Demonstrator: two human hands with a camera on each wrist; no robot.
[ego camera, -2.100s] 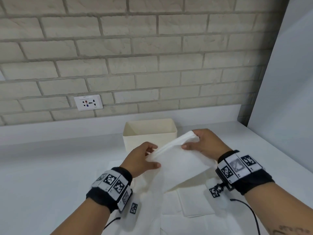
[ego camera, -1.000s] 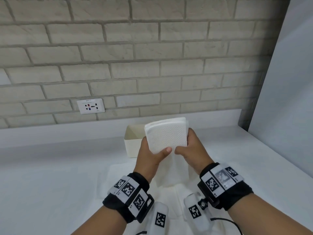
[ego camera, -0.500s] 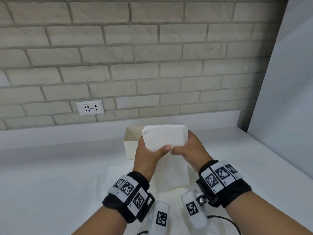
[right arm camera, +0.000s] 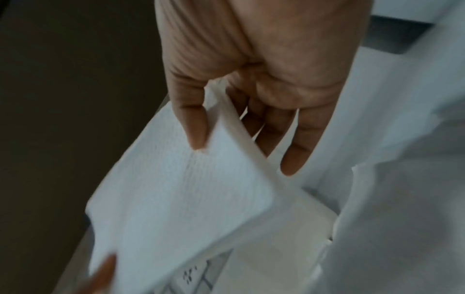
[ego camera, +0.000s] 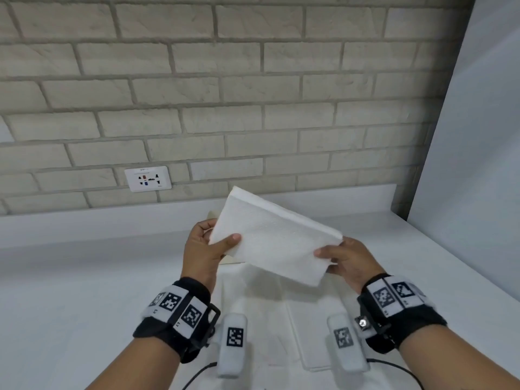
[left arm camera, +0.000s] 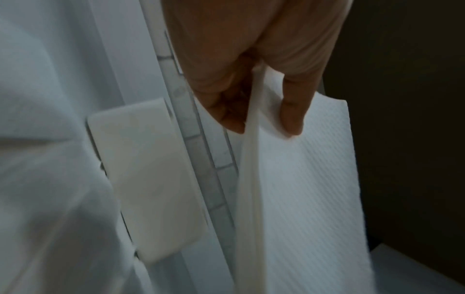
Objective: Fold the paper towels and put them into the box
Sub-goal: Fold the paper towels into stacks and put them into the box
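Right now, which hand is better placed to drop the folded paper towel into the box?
Probably the left hand. It pinches the folded paper towel at the end directly over the box, while the right hand holds the nearer end, farther from the box.

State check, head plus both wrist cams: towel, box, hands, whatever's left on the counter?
folded paper towel: folded, held tilted in the air over the box
left hand: pinches the towel's left edge
right hand: pinches the towel's right corner
box: open-topped, on the counter; contents hidden
paper towels on the counter: lying flat
wall socket: nothing plugged in
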